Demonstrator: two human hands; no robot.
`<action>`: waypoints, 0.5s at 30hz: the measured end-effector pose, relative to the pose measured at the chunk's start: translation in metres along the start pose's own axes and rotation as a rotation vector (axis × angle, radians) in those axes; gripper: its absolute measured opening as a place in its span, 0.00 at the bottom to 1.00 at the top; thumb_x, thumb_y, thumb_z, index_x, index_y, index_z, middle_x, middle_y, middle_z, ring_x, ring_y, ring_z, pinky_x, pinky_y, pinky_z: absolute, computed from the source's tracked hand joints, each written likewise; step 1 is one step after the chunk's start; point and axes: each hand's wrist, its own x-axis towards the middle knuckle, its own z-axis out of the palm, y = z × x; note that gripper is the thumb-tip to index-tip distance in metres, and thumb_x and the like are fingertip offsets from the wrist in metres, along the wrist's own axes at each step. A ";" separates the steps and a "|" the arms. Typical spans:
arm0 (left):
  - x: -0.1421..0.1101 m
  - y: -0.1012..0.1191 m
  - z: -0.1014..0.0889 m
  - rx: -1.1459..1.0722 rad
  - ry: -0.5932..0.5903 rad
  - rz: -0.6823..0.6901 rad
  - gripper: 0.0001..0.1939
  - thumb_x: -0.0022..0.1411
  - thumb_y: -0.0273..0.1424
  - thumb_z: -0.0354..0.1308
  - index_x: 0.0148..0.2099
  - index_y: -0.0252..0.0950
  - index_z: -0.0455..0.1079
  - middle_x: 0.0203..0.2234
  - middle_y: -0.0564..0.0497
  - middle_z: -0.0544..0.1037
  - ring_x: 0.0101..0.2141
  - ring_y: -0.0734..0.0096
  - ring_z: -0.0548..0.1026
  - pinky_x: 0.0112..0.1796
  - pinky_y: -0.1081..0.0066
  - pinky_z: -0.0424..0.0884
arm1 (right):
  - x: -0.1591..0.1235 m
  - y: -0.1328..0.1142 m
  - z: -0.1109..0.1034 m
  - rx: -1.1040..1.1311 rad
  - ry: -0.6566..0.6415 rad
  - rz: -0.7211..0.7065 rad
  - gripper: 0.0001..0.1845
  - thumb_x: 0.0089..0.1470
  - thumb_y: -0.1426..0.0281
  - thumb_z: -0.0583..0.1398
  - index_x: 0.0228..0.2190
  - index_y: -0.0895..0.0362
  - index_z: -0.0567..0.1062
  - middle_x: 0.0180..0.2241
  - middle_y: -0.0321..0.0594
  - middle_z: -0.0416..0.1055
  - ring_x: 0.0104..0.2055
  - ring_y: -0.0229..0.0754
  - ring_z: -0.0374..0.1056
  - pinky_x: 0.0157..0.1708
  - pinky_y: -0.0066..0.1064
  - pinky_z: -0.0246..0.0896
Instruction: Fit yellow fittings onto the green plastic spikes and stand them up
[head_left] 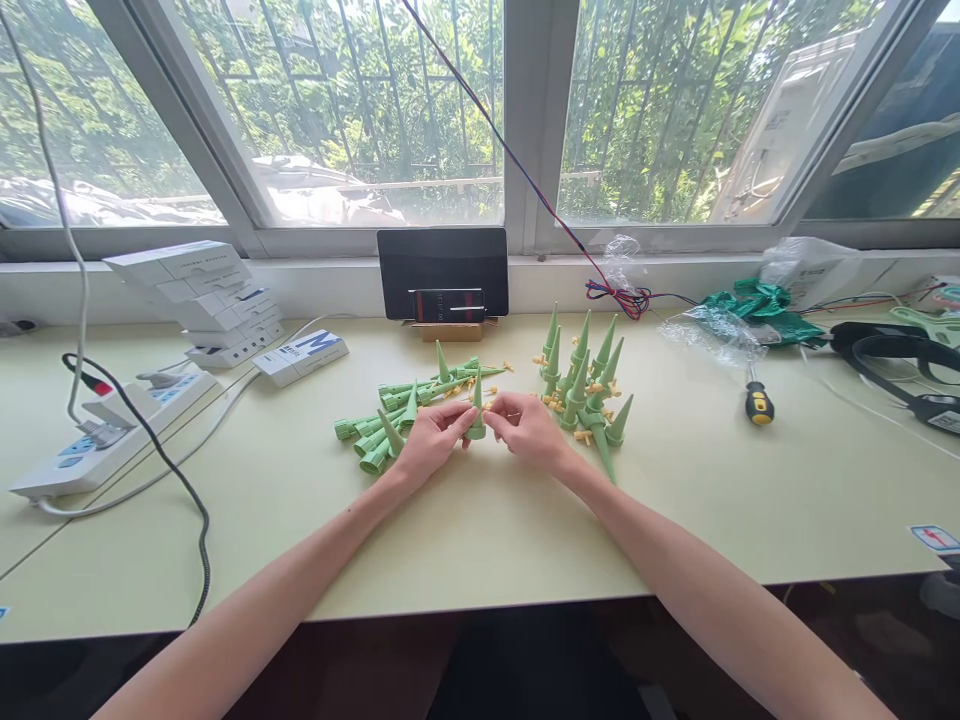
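Note:
My left hand (433, 437) and my right hand (527, 428) meet at the middle of the pale green table (480, 540), both closed on one green cone spike (477, 408) held point up. Left of the hands lies a heap of green cone spikes (397, 412), most on their sides. Right of the hands stands a group of upright green cone spikes (583, 382) with small yellow fittings on them. A few loose yellow fittings lie between the two groups.
A stack of white boxes (202, 300) and a white power strip (112, 425) with a black cable sit at the left. A dark tablet on a stand (442, 275) is at the back. A yellow-handled screwdriver (757, 398), plastic bags and black straps lie at the right.

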 end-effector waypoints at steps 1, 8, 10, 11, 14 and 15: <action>0.000 0.000 0.001 -0.003 0.014 -0.008 0.17 0.63 0.43 0.57 0.34 0.33 0.73 0.25 0.50 0.72 0.23 0.75 0.67 0.26 0.72 0.69 | 0.000 0.000 0.001 -0.029 0.013 -0.018 0.14 0.54 0.60 0.58 0.23 0.56 0.67 0.19 0.32 0.64 0.20 0.34 0.58 0.22 0.27 0.54; 0.000 0.000 0.006 0.012 0.055 -0.029 0.15 0.63 0.42 0.56 0.37 0.35 0.73 0.30 0.49 0.74 0.23 0.74 0.69 0.23 0.73 0.69 | -0.004 0.001 0.005 -0.167 0.028 -0.157 0.13 0.55 0.60 0.58 0.25 0.55 0.66 0.20 0.31 0.62 0.21 0.33 0.54 0.23 0.27 0.51; 0.000 0.001 0.006 0.010 0.036 -0.030 0.15 0.63 0.42 0.56 0.39 0.35 0.73 0.31 0.49 0.75 0.23 0.74 0.70 0.23 0.73 0.69 | -0.005 0.000 0.005 -0.169 0.017 -0.173 0.13 0.54 0.60 0.59 0.26 0.55 0.66 0.20 0.30 0.61 0.21 0.33 0.54 0.23 0.27 0.51; 0.000 0.002 0.007 0.011 0.029 -0.028 0.15 0.63 0.42 0.56 0.39 0.35 0.73 0.30 0.49 0.75 0.23 0.73 0.70 0.22 0.73 0.69 | -0.005 0.000 0.005 -0.164 0.009 -0.180 0.13 0.54 0.60 0.60 0.26 0.55 0.66 0.20 0.30 0.61 0.21 0.33 0.54 0.23 0.26 0.51; 0.000 0.003 0.007 0.014 0.019 -0.023 0.15 0.63 0.42 0.55 0.35 0.35 0.72 0.27 0.50 0.73 0.22 0.74 0.69 0.23 0.73 0.69 | -0.005 0.000 0.006 -0.144 -0.016 -0.194 0.11 0.52 0.63 0.62 0.27 0.55 0.66 0.20 0.29 0.61 0.22 0.33 0.55 0.23 0.26 0.52; 0.000 0.004 0.007 0.013 0.017 -0.020 0.15 0.63 0.42 0.55 0.34 0.35 0.71 0.27 0.51 0.72 0.22 0.74 0.69 0.23 0.73 0.69 | -0.005 0.000 0.006 -0.139 -0.023 -0.196 0.10 0.51 0.64 0.62 0.27 0.55 0.66 0.20 0.29 0.61 0.22 0.33 0.56 0.23 0.26 0.53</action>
